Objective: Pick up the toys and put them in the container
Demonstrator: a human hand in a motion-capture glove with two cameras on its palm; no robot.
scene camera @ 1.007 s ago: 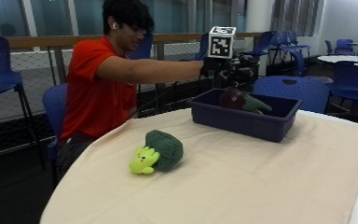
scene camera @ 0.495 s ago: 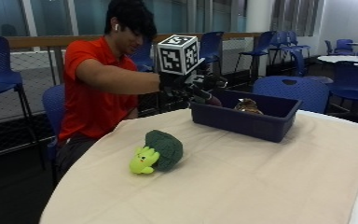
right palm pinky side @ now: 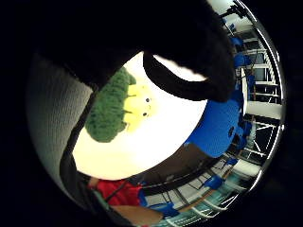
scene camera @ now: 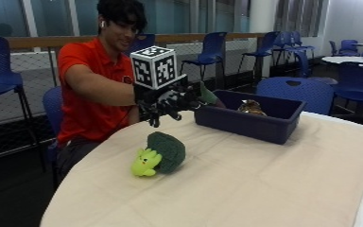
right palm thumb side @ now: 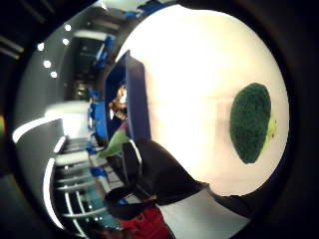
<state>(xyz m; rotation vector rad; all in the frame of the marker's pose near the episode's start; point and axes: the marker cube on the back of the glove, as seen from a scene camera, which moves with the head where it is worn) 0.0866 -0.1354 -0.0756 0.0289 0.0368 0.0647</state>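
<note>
Fingers hang loosely spread and hold nothing on my gloved right hand, which hovers over the table between the broccoli toy and the blue container. I'd drop toward 6 o'clock and close around the green head, not the yellow stalk. Count: one toy on the table, at least two visible in the one container at 2 o'clock.
</note>
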